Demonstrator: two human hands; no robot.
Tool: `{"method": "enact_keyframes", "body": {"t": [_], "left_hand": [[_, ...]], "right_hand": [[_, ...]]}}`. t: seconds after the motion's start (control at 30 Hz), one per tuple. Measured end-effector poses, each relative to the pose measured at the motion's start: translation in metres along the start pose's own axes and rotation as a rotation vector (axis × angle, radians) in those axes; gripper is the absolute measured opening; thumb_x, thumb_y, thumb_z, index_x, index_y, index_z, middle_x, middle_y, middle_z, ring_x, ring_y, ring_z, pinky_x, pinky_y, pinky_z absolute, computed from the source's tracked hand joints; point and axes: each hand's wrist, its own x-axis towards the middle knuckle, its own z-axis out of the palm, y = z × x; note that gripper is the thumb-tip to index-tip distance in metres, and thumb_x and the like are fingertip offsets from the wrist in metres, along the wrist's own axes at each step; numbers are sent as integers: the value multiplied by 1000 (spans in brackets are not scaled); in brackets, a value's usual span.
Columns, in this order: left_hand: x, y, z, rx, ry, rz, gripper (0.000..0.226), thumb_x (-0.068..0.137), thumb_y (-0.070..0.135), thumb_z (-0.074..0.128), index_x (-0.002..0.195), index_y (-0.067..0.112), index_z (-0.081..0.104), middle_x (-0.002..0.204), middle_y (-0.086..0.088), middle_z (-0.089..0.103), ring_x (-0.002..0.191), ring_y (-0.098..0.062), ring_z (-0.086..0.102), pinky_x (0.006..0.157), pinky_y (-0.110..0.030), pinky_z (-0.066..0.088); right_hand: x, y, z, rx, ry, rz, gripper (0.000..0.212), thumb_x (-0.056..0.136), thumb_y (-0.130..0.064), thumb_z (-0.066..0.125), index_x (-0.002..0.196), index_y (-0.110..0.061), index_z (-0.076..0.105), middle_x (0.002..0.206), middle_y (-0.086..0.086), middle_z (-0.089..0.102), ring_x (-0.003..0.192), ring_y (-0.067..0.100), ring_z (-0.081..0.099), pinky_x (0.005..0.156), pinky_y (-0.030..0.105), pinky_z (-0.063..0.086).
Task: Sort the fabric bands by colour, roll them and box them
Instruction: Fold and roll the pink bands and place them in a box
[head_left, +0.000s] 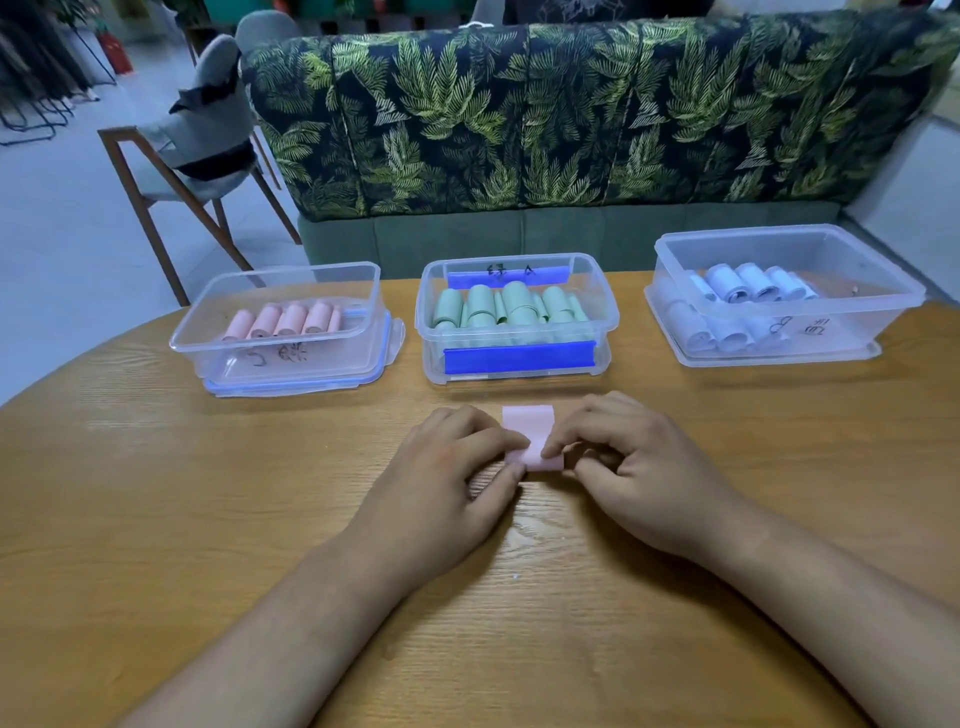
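– Pink band (529, 434) first: where does it sit in the head view?
– On the bench (156, 519), just in front of the middle box (427, 332), between the two hands. Its far end lies flat on the wood. Its near end is curled into a small roll.
– And the grips?
– The left grip (457, 467) and right grip (623, 467) are both clamped on that roll, one at each end, with forefingers on top. Neither is loose.
– How will it handle?
– My guess is light, soft and limp: thin fabric with no stiffness of its own. The roll will likely spring open if the pressure eases. I'd hold it at both edges, as now, and push evenly so it winds straight rather than into a cone. Once it's wound, pinch across the whole roll to lift it.
– Which box should take it?
– By colour, the left box (337, 358), where pink rolls (283, 322) lie in a row. The middle box has green rolls (514, 309), and the right box (753, 249) has pale blue-white rolls (748, 283). Judging by how full the boxes are, most of the job looks done.
– Any writing?
– No brands. Each box bears dark marker writing. There's a scrawl on the left box's front and characters on a blue strip (509, 275) at the back of the middle box. The right box has something like a "B" beside a character. It's all too blurred for me to read for sure.
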Motion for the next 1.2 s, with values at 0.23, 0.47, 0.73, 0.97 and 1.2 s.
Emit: {"method": "enact_keyframes", "body": {"t": [0.23,0.47,0.73,0.97,1.2], "left_hand": [[0,4,-3,18,-7,7,34,96,24,68,130,25,63,120,12,59,115,-12,54,99,-35,47],[2,4,-1,36,-24,1,24,95,22,64,119,26,62,116,14,59,112,-15,56,95,-42,49],[1,3,0,48,-33,-35,35,96,30,61,131,28,61,125,15,59,120,-13,55,103,-40,47],[1,5,-2,46,-15,1,41,98,24,67,138,24,60,138,12,55,133,-13,50,111,-37,43],[11,7,1,161,-40,-33,45,98,37,54,142,30,56,143,16,54,133,-11,49,109,-39,45]], "right_hand": [[0,7,2,-17,15,40,33,87,-11,62,104,-34,78,106,-25,71,110,8,58,94,26,48],[1,9,3,-42,23,17,35,90,-9,65,112,-33,78,109,-22,66,111,10,56,95,28,47],[-3,3,2,-134,29,-86,27,89,-16,56,103,-28,75,111,-22,63,107,12,55,92,38,49],[-2,6,4,-152,39,1,42,88,-3,69,115,-35,71,119,-26,62,112,9,54,95,40,50],[1,6,5,-192,-12,59,59,85,-21,51,141,-34,63,136,-25,59,128,9,47,109,40,45]]}}
